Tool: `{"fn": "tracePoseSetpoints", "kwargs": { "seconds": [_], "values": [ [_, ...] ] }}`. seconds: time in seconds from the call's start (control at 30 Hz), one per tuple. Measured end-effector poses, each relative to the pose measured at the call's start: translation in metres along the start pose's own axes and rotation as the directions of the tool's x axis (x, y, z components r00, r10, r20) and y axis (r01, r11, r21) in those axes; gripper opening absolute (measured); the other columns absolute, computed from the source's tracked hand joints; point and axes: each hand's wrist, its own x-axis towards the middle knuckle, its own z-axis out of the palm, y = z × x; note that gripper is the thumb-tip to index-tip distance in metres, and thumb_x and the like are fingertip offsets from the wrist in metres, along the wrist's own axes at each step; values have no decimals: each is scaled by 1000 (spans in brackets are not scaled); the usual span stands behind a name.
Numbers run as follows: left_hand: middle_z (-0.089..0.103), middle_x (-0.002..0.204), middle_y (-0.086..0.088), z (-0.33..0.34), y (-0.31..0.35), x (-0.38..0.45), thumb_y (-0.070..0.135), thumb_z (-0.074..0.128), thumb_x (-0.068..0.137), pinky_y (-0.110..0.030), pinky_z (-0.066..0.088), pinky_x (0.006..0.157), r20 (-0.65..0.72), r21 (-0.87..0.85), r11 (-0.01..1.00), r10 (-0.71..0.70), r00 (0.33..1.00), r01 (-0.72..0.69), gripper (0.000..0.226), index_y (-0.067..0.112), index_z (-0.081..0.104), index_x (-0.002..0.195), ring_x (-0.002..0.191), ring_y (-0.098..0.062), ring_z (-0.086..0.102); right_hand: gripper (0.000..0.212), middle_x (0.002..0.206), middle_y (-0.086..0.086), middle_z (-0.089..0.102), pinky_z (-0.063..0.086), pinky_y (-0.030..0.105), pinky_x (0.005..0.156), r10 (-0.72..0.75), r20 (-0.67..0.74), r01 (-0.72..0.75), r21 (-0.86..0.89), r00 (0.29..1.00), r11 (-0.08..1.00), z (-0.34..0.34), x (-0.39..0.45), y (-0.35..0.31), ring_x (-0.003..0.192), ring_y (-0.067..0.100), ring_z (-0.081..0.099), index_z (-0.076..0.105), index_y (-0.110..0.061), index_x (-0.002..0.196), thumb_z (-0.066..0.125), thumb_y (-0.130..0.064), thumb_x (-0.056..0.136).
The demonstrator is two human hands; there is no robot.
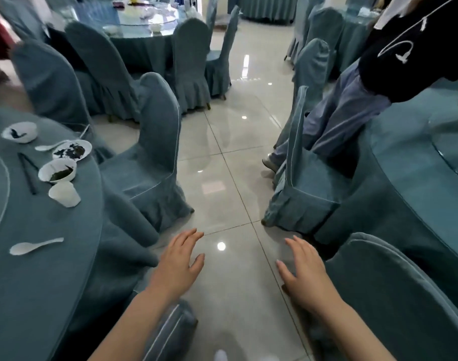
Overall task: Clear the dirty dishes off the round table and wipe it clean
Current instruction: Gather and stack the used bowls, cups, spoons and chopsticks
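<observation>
Both hands hang over the tiled floor [230, 142] at about 6 o'clock, palms down. The left hand [179, 264] has its fingers [188, 238] straight and slightly spread, holding nothing. The right hand [304, 269] mirrors it, fingers [298, 246] stretched forward and holding nothing; the two hands are well apart from each other and from the dishes.

The dirty dishes sit at 9 o'clock on the round surface [27, 269], which is draped in a blue-grey cloth. Farthest away is a white bowl [20, 132] with dark scraps in it. Nearer lies a plate [73, 150] covered with dark scraps, with a white spoon [52, 145] touching its left edge. Just below the plate is a second bowl [57, 171] holding greenish leftovers. Next to that bowl, a white cup [64, 194] lies tipped on its side. Black chopsticks [27, 173] lie left of the second bowl. A second spoon [35, 246] rests alone nearer the camera, well apart from the rest.

Covered chairs ring the surface; one chair [149, 157] stands between it and the aisle. At 2 o'clock a standing person [415, 48] in a dark top leans by another table [410, 157]. At 12 o'clock a far table [142, 24] carries a glass top with blurred items on it.
</observation>
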Motion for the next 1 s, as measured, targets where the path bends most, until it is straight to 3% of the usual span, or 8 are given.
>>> {"fn": "tracePoseSetpoints", "kwargs": {
  "seconds": [0.13,0.3,0.4,0.5,0.87,1.0],
  "values": [
    [30,153,11,-9,-22,34,39,46,96,-32,16,121,-22,-4,993,-119,993,119,52,28,36,145,143,-8,20,61,160,-1,19,8,31,122,-103,62,106,-45,993,993,-6,81,-19,148,16,11,24,-23,152,44,-46,99],
    [36,150,9,-26,-49,80,58,31,81,-22,12,116,-135,-98,948,-316,939,304,70,25,43,142,141,-8,25,60,158,-2,21,11,33,121,-260,177,273,-55,949,961,-8,195,-50,148,16,13,24,-24,151,43,-46,99],
    [34,151,9,-37,-60,107,41,48,93,-23,13,115,-200,-151,888,-458,866,435,53,26,42,143,142,-7,23,59,158,-3,23,15,34,122,-363,259,389,-55,895,920,-9,262,-74,147,15,15,26,-24,150,42,-47,99],
    [34,151,8,-45,-63,125,27,53,96,-25,15,116,-271,-219,822,-569,777,525,48,25,41,143,142,-9,24,59,160,-4,19,12,35,122,-442,351,497,-79,825,864,-12,312,-103,148,16,12,23,-26,152,40,-49,99],
    [38,148,4,-72,-121,148,22,58,95,-15,15,109,-336,-443,553,-832,441,705,48,21,45,141,138,-12,31,58,157,-8,25,15,30,119,-624,521,748,-41,582,662,39,433,-234,145,13,20,26,-28,150,43,-50,99],
    [40,147,2,-98,-160,158,30,57,93,-18,18,109,-341,-479,491,-868,361,728,49,19,47,140,136,-15,36,55,153,-6,32,17,27,117,-683,514,802,-16,519,597,67,465,-296,142,13,25,32,-24,147,47,-45,99]
  ]
}}
